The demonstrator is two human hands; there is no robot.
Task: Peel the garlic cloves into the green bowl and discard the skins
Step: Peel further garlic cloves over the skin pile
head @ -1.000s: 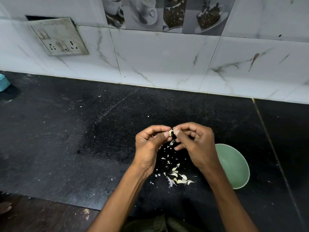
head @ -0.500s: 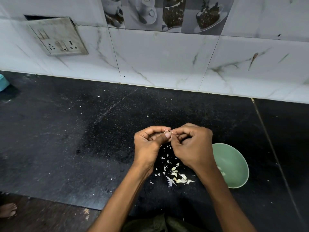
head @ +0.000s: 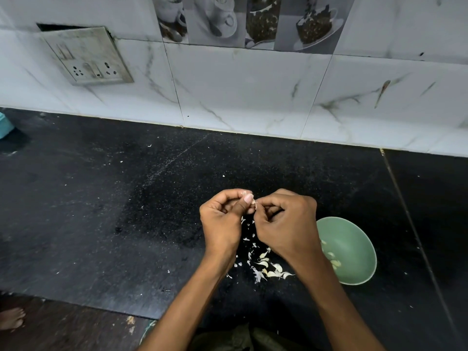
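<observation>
Both hands pinch one garlic clove (head: 254, 204) above the black worktop (head: 101, 211): left hand (head: 222, 219) steadying, right hand (head: 286, 224) picking. Light, firm, probably slippery under papery, brittle skin; best pinched at its ends. Green bowl (head: 354, 249) at four o'clock, skins (head: 266, 267) beneath.

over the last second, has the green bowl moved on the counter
No. The green bowl keeps its spot beside the counter seam; the small shift in the picture matches the wall socket, so it is the camera.

both hands (head: 255, 221) on clove (head: 254, 204) (pinched)
</observation>
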